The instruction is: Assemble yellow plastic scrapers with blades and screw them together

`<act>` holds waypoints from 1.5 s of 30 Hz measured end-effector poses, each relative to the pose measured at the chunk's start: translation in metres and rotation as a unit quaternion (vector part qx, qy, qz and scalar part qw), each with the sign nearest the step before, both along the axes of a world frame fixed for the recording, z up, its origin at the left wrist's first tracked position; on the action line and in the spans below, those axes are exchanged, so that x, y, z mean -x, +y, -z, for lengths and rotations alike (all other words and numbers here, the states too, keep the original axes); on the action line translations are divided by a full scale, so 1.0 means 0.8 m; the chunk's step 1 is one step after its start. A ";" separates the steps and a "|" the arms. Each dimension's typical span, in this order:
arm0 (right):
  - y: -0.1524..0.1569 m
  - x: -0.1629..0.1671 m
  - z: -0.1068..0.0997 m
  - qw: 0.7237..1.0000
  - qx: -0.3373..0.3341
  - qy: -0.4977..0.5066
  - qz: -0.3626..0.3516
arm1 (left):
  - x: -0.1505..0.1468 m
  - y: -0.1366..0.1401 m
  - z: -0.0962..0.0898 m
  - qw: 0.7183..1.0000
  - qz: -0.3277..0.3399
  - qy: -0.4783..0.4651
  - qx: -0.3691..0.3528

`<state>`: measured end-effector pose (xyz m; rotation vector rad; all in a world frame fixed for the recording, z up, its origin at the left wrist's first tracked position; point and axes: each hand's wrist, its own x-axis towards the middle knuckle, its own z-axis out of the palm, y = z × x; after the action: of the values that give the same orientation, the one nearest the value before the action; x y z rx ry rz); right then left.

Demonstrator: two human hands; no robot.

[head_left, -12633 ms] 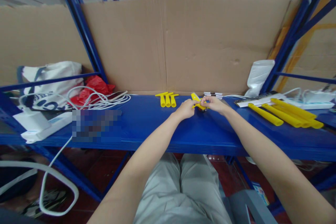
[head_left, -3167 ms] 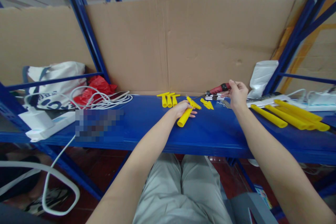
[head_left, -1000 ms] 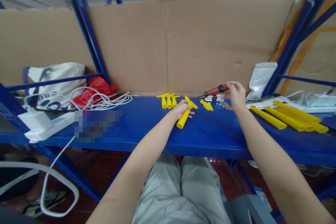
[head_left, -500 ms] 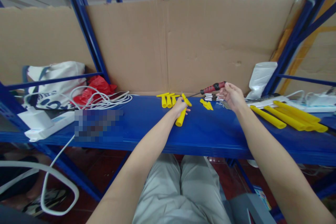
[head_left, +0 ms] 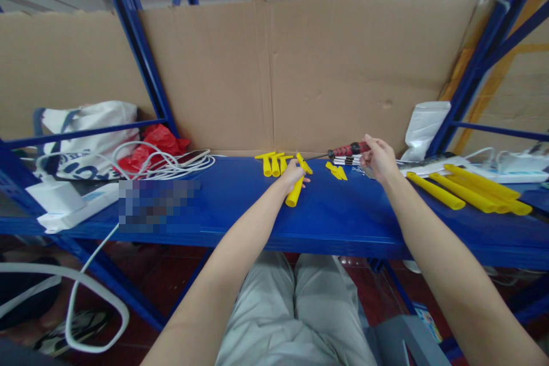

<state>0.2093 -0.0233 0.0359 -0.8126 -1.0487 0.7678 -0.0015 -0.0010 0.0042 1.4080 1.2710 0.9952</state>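
My left hand (head_left: pixel 293 173) is closed round a yellow T-shaped piece (head_left: pixel 294 194), a tube with a crosspiece at its far end. My right hand (head_left: pixel 380 157) grips the back end of a red and black screwdriver (head_left: pixel 348 150). The screwdriver's thin shaft points left, and its tip meets the crosspiece; how far it goes in I cannot tell. Several finished-looking yellow T pieces (head_left: pixel 274 166) lie just left of my left hand. Between my hands are small yellow parts (head_left: pixel 337 171) on the blue shelf (head_left: pixel 240 206).
Several loose yellow tubes (head_left: pixel 467 191) lie at the right. White-and-black sticks (head_left: pixel 346 160) lie behind the screwdriver. A white power strip (head_left: pixel 81 209), coiled white cable (head_left: pixel 171 161), red bag (head_left: pixel 158 143) and cloth bag (head_left: pixel 94 131) occupy the left. A cardboard wall (head_left: pixel 206 80) stands behind.
My right hand and the screwdriver have come slightly lower, the handle now more level. My left hand keeps hold of the yellow T-shaped piece in about the same place.
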 end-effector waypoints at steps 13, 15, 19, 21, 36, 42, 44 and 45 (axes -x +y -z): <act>-0.006 0.001 -0.005 0.997 -0.007 -0.001 -0.072 | 0.001 0.001 -0.001 1.000 -0.006 0.005 0.008; -0.004 0.000 -0.003 0.999 -0.011 0.000 -0.051 | 0.000 0.001 -0.001 1.000 -0.004 0.006 0.007; -0.001 -0.001 -0.002 1.000 0.003 0.014 -0.021 | 0.000 0.000 -0.001 1.000 -0.003 0.010 0.008; 0.000 -0.001 -0.002 1.000 0.015 0.018 -0.014 | 0.000 -0.001 -0.001 1.000 -0.002 0.009 0.011; -0.007 -0.001 -0.008 0.994 0.012 0.032 -0.099 | -0.001 -0.003 -0.003 1.000 0.002 0.010 0.005; -0.002 -0.003 -0.005 0.997 0.026 0.040 -0.066 | 0.000 -0.002 -0.003 1.000 -0.001 0.007 0.007; 0.000 -0.003 -0.004 0.997 0.034 0.034 -0.060 | 0.000 -0.002 -0.003 1.000 -0.001 0.007 0.008; 0.000 -0.003 -0.004 0.997 0.034 0.031 -0.059 | 0.000 -0.003 -0.003 1.000 -0.001 0.007 0.009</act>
<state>0.2116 -0.0234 0.0389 -0.7852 -1.0256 0.9283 -0.0011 -0.0031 0.0067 1.4031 1.2895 0.9750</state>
